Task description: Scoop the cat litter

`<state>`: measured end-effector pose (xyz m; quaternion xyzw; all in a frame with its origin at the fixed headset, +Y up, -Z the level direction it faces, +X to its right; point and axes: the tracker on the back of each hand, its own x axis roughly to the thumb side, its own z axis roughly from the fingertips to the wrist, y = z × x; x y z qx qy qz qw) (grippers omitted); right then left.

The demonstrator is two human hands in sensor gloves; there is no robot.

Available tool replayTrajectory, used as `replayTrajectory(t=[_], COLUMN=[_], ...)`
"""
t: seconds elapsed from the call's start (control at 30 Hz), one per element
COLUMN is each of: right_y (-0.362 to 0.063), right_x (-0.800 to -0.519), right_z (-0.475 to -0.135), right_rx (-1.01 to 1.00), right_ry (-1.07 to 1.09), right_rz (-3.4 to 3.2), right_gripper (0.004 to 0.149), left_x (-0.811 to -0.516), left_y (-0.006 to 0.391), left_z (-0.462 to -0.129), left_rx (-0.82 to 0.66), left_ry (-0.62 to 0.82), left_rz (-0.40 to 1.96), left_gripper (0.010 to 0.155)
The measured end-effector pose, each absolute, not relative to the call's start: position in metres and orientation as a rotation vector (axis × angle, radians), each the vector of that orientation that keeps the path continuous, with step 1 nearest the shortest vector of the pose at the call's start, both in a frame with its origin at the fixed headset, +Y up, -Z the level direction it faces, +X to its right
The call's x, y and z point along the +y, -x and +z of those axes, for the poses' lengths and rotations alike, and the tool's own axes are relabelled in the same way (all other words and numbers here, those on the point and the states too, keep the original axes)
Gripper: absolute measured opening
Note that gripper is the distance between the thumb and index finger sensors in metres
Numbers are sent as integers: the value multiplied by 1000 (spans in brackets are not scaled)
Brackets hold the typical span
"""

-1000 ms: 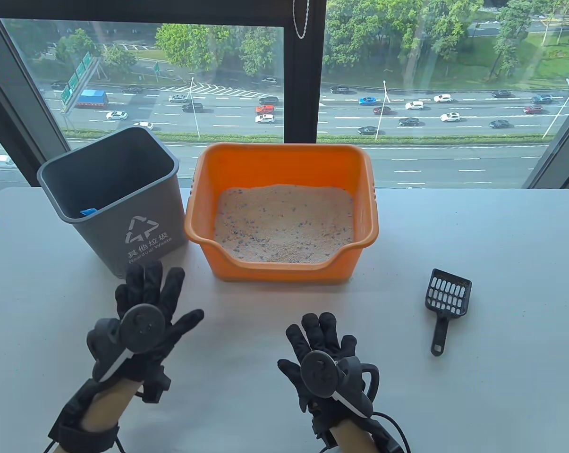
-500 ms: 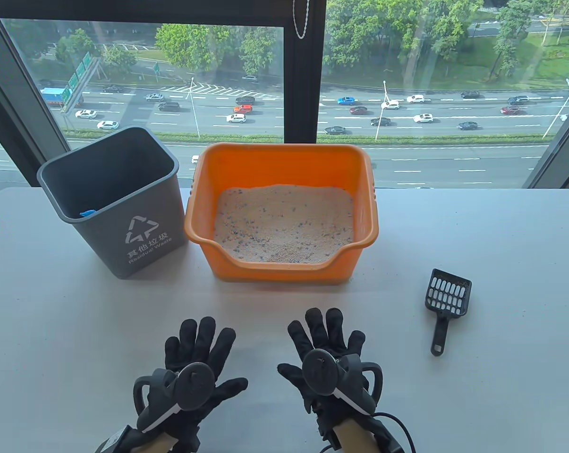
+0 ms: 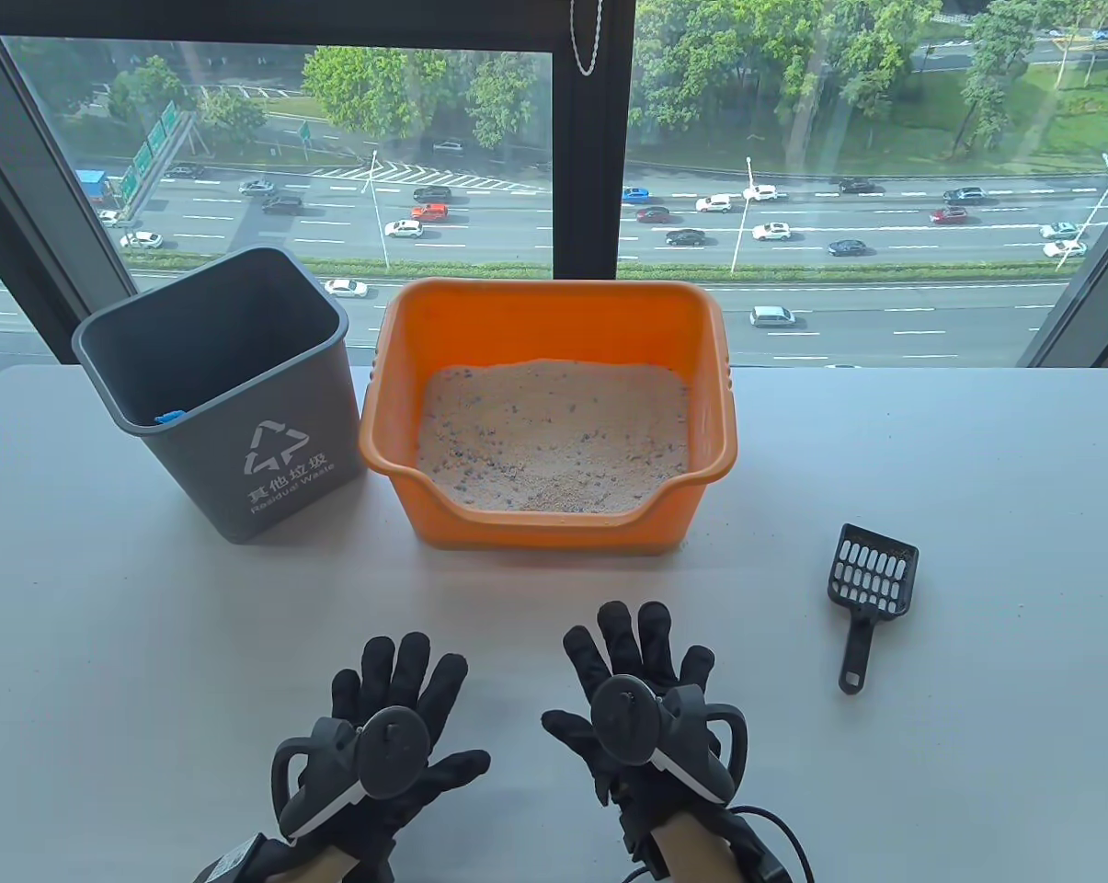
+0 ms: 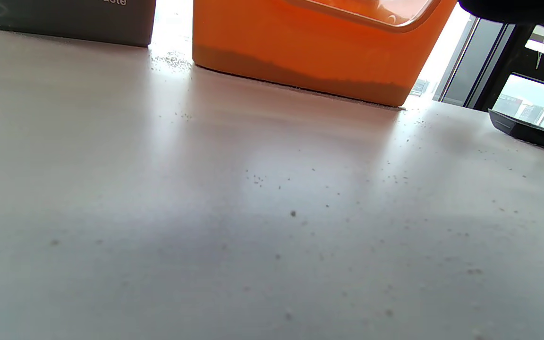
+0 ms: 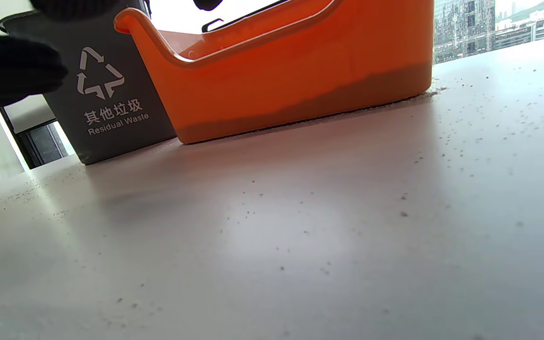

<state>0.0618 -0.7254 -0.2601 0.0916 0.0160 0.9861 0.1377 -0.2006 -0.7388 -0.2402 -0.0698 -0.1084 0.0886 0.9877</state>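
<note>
An orange litter box [image 3: 397, 395] with pale speckled litter [image 3: 554, 437] stands at the table's middle back; it also shows in the left wrist view [image 4: 300, 52] and the right wrist view [image 5: 300, 80]. A black slotted scoop [image 3: 868, 593] lies on the table to the right, handle toward me; its edge shows in the left wrist view [image 4: 527, 130]. My left hand [image 3: 397, 708] and right hand [image 3: 632, 667] lie flat with fingers spread, palms down, side by side near the front edge. Both are empty. The scoop lies to the right of my right hand, apart from it.
A grey waste bin [image 3: 268, 460] marked "Residual Waste" stands left of the litter box, something blue inside [image 3: 171, 416]; it also shows in the right wrist view [image 5: 106, 108]. Loose litter grains are scattered on the white table [image 3: 976, 736]. A window runs behind.
My left hand has moved from in front of the bin to the right and toward me, ending beside my right hand. The right hand shifted only slightly.
</note>
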Motion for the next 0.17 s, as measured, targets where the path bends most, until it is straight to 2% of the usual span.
replayTrajectory(t=[0.17], right_y=[-62], right_x=[-726], right_z=[-260], right_rx=[37], right_ry=[-266], right_rz=[2854], right_gripper=[79], left_x=[-739], left_y=[200], left_z=[-240], left_rx=[-215], left_ry=[147], left_rz=[176], left_gripper=[91])
